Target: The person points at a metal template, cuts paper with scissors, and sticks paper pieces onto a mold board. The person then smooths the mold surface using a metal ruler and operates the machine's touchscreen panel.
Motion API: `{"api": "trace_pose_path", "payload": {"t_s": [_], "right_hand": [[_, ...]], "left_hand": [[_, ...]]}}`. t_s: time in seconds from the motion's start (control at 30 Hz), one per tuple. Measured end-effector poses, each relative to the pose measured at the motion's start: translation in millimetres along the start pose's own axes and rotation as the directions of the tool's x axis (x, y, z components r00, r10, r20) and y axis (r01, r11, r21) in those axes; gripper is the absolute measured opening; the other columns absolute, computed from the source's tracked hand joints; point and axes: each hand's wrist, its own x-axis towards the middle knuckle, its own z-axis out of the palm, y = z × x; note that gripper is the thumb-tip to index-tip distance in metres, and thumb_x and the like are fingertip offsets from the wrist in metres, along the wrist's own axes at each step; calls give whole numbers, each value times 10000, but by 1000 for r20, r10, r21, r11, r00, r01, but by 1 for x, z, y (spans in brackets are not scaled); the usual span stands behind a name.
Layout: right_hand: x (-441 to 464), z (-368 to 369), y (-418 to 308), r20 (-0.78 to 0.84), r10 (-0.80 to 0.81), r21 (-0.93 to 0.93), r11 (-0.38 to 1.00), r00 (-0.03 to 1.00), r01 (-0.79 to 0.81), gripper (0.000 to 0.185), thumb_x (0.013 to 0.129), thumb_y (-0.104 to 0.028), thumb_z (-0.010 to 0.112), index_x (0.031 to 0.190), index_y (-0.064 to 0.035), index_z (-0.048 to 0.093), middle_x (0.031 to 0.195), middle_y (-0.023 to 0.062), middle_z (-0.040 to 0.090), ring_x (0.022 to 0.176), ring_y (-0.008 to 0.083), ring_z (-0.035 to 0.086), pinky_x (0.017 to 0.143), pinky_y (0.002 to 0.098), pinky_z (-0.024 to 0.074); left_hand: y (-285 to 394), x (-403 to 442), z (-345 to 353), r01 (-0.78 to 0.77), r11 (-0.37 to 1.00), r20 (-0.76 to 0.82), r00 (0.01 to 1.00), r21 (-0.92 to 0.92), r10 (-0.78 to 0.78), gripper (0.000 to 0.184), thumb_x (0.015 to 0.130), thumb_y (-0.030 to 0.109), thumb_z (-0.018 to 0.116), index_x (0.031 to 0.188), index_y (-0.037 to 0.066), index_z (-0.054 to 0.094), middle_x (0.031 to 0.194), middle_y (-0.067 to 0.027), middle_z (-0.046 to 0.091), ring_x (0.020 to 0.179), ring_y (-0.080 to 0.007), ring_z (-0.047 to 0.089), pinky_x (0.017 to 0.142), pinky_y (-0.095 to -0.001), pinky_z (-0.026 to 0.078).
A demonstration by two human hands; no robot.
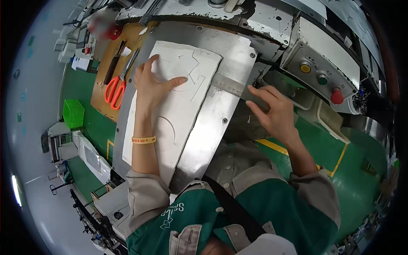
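Note:
A thick white sheet (170, 102) with dark straight and curved lines lies on a metal plate (212, 123). My left hand (152, 85) rests on the sheet's left side, thumb and fingers spread, holding nothing. A ruler (228, 85) with scale marks extends rightward from the sheet's right edge over the plate. My right hand (274, 110) has its thumb and forefinger at the ruler's right end, in a pinch; the other fingers are curled.
Orange-handled scissors (115, 91) and a dark-handled tool (113, 68) lie on a brown board (98, 95) at left. A control box (321, 63) with yellow, green and red buttons stands at right, above pale bins (325, 119). Machine parts (272, 21) border the plate's far side.

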Motion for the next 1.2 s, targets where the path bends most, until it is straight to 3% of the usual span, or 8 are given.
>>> {"api": "trace_pose_path", "payload": {"t_s": [0.3,0.43,0.5,0.6,0.93,1.03,1.17,1.2], "right_hand": [[1,0,1,-13,-52,-100,994,999,50,293,796,-212,709,1073,-122,674,914,39,627,657,238,629,558,335,489],[2,0,0,-12,-77,-140,987,997,75,301,790,-215,711,1077,-130,671,918,32,626,673,248,631,562,341,493],[2,-1,-2,12,-44,-153,987,999,45,304,789,-217,710,1078,-131,671,923,35,627,683,249,634,565,345,494],[3,-2,-4,11,-49,-165,985,999,50,302,790,-216,710,1077,-132,670,927,38,627,691,250,637,564,345,493],[3,-2,-4,8,-93,-215,972,996,92,296,795,-209,704,1079,-136,659,925,38,623,678,238,633,548,345,484],[4,-5,-6,34,-65,-211,975,997,71,288,797,-209,704,1071,-132,661,916,38,623,677,236,634,544,339,484],[7,-5,-7,21,-75,-208,975,997,78,291,785,-189,720,1063,-124,665,884,33,617,641,215,625,530,317,479],[7,-5,-6,21,-82,-209,974,996,84,293,782,-183,722,1064,-125,665,881,31,616,636,209,623,528,314,478]], "left_hand": [[1,-3,1,63,989,106,993,-130,-49,953,579,531,833,1349,111,461,1414,-249,310,1331,-405,263,1088,-493,236],[15,-10,2,-184,972,79,977,-144,196,685,824,385,657,1428,189,401,1555,-152,154,1445,-315,106,1154,-468,12],[11,-6,1,-262,951,315,899,-165,303,474,913,343,540,1368,221,493,1529,-41,282,1440,-280,151,1156,-472,6],[12,-6,2,-267,948,284,908,-176,308,385,947,327,477,1313,238,557,1492,8,359,1441,-260,157,1156,-477,-3],[27,-11,-18,-365,930,410,854,38,319,432,992,317,410,1413,217,424,1522,-67,289,1426,-281,200,1159,-475,39],[59,12,-66,-468,883,68,881,-14,468,418,1002,329,374,1407,241,420,1497,-117,321,1393,-313,274,1148,-521,107],[55,30,-40,-457,827,-150,839,327,523,426,1015,357,305,1417,244,391,1466,-101,377,1379,-311,300,1131,-530,152],[44,18,-3,-456,849,-14,879,269,477,429,1011,369,305,1413,253,402,1468,-90,375,1379,-310,294,1131,-528,153]]}}
